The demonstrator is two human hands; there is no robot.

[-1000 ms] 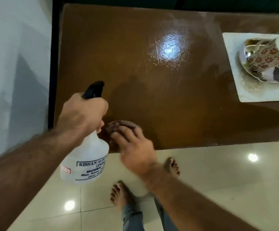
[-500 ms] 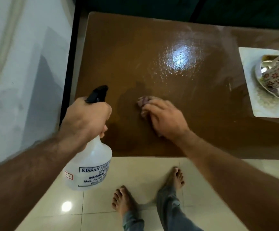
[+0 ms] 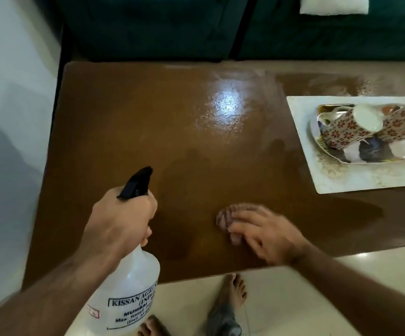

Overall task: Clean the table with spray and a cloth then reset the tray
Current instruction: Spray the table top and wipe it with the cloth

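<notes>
A small reddish-brown cloth (image 3: 230,213) is pressed flat against the brown table (image 3: 128,122) near its front edge, and it is mostly hidden beneath the right hand (image 3: 266,235), whose fingers are laid out straight over it rather than curled round it. The cloth is judged to be soft, light and limp; it is likely to bunch or slide out from under the palm on the glossy, wet-looking top, so it is best held down by spread fingers with pressure kept over its middle. Just to the left of it, a translucent white spray bottle (image 3: 126,287) with a black nozzle (image 3: 137,183) is gripped round the neck by the left hand (image 3: 121,223), the fingers being curled tightly about it; the nozzle is pointed toward the middle of the table. The bottle is judged to be light, stiff plastic, and the neck below the trigger is the natural place for it to be taken. A bright sheen is seen across the centre of the tabletop. At the right side, well apart from the cloth, a white tray (image 3: 356,180) is set on the table, and on it a shiny dish (image 3: 346,156) is seen with two patterned cups (image 3: 342,132) lying tilted on their sides. These cups are judged to be fragile and are better lifted by the body than by the rim.
</notes>
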